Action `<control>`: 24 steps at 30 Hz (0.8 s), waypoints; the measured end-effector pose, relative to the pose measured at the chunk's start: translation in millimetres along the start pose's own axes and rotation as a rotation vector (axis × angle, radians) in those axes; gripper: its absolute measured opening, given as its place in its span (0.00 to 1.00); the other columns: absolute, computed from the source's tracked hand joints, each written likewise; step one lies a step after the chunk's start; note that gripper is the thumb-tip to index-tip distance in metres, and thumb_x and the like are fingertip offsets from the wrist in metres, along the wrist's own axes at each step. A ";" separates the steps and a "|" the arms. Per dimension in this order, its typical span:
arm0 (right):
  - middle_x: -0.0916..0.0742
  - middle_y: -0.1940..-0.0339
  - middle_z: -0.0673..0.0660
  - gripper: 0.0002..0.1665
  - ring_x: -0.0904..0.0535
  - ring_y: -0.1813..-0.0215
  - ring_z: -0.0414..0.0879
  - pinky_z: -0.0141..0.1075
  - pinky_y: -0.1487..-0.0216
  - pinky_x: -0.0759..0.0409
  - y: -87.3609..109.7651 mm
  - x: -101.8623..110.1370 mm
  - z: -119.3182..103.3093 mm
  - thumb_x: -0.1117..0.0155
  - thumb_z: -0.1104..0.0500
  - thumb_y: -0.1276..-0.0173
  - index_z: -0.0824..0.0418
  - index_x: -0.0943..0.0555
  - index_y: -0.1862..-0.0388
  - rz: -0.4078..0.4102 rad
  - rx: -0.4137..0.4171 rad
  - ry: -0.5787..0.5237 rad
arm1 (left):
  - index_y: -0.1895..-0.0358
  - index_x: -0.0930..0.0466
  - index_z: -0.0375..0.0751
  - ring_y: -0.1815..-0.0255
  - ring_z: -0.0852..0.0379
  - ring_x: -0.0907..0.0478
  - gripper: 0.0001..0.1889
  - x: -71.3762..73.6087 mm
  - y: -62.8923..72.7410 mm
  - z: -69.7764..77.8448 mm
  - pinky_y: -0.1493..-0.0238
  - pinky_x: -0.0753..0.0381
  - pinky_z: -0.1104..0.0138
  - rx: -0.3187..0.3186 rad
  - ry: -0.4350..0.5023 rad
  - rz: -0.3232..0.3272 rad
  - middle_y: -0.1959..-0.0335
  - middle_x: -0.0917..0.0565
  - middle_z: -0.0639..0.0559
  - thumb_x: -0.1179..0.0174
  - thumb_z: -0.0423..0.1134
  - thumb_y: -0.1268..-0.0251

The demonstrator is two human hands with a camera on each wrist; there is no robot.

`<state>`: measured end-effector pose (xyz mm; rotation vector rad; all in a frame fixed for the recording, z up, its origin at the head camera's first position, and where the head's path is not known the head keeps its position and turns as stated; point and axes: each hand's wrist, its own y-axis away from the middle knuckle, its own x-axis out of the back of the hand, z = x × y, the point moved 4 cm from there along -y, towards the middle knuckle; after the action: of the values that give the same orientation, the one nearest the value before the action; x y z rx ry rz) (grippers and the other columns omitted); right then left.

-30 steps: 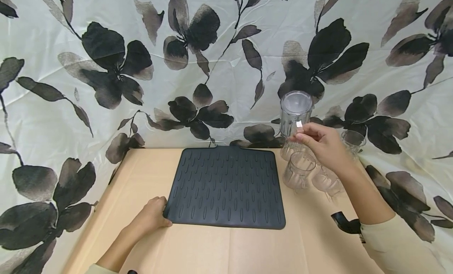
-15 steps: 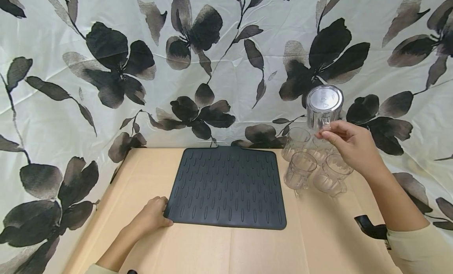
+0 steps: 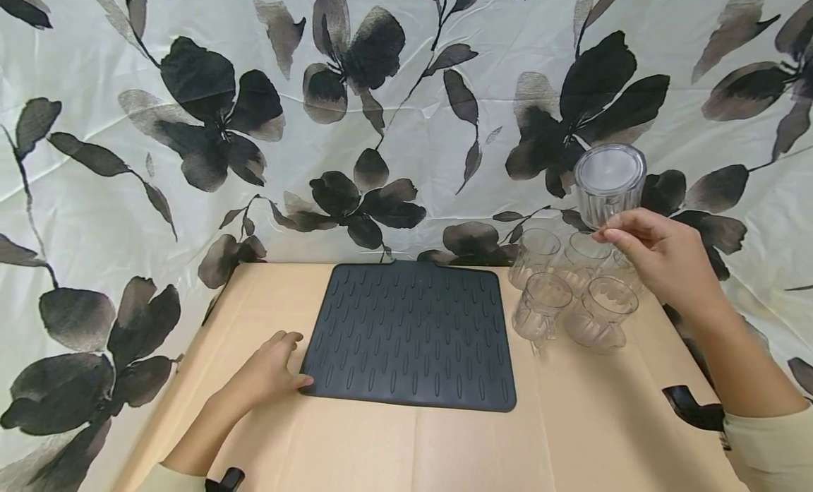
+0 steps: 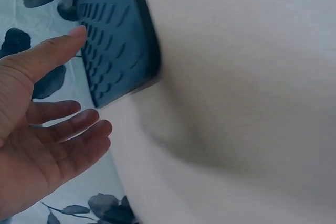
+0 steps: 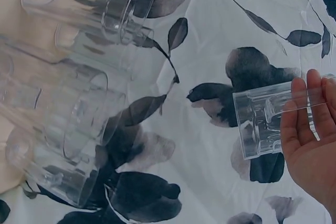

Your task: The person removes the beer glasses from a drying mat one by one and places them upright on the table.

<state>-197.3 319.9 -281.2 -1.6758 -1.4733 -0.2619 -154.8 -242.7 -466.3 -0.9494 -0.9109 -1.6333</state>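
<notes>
My right hand pinches a clear mug with thumb and fingers near its lower end, its round base facing up. In the right wrist view the same mug juts out sideways from the fingers, see-through and ribbed. Below it, several more clear mugs with handles are grouped on the table, just right of a dark ridged mat. My left hand is at the mat's near left corner, its thumb at the edge and its fingers spread loosely away, as the left wrist view also shows.
The pale wooden-coloured table ends at the back against a white cloth printed with dark flowers. The cloth also hangs along both sides. A black wrist mount sits at the right sleeve.
My right hand has carried the mug rightward and slightly up, from the left mugs to over the right ones. My left hand's fingers have come off the mat's edge.
</notes>
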 end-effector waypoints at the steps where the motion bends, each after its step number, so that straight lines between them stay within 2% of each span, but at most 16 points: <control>1: 0.15 0.63 0.23 0.07 0.20 0.56 0.18 0.11 0.55 0.28 -0.1 1.3 0.3 0.33 0.62 0.25 0.59 0.14 0.52 0.002 0.000 0.010 | 0.34 0.29 0.23 0.48 0.36 0.18 0.45 4.7 -1.2 1.3 0.48 0.16 0.46 -0.014 -0.008 0.019 0.44 0.21 0.32 0.18 0.45 0.51; 8: 0.19 0.64 0.16 0.06 0.23 0.58 0.13 0.10 0.59 0.30 -4.5 10.1 -5.1 0.33 0.64 0.26 0.61 0.13 0.54 0.029 0.072 0.094 | 0.31 0.33 0.23 0.37 0.26 0.25 0.47 41.4 -11.5 15.0 0.39 0.22 0.39 -0.109 -0.062 0.182 0.36 0.26 0.25 0.19 0.46 0.49; 14: 0.21 0.65 0.15 0.06 0.26 0.62 0.13 0.13 0.64 0.32 -7.5 18.6 -6.4 0.32 0.64 0.27 0.60 0.13 0.54 0.016 0.094 0.161 | 0.25 0.39 0.25 0.29 0.27 0.32 0.51 69.4 -23.4 36.4 0.32 0.29 0.37 -0.166 -0.062 0.246 0.28 0.34 0.26 0.20 0.46 0.47; 20: 0.14 0.66 0.32 0.05 0.29 0.65 0.17 0.21 0.69 0.35 -10.3 22.0 -10.9 0.31 0.64 0.28 0.56 0.12 0.57 0.013 0.151 0.252 | 0.21 0.45 0.31 0.24 0.32 0.37 0.54 94.8 -42.5 67.1 0.28 0.31 0.39 -0.206 -0.032 0.251 0.22 0.38 0.32 0.21 0.47 0.44; 24: 0.14 0.69 0.45 0.05 0.31 0.70 0.27 0.26 0.73 0.38 -11.8 19.5 -16.1 0.31 0.64 0.28 0.55 0.13 0.57 -0.011 0.184 0.305 | 0.18 0.48 0.37 0.22 0.35 0.38 0.56 110.1 -56.9 93.6 0.28 0.30 0.40 -0.252 -0.014 0.247 0.20 0.42 0.36 0.22 0.49 0.43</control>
<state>-196.4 321.4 -253.4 -1.4115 -1.2401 -0.3595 -216.9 -187.7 -335.1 -1.1970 -0.5784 -1.5511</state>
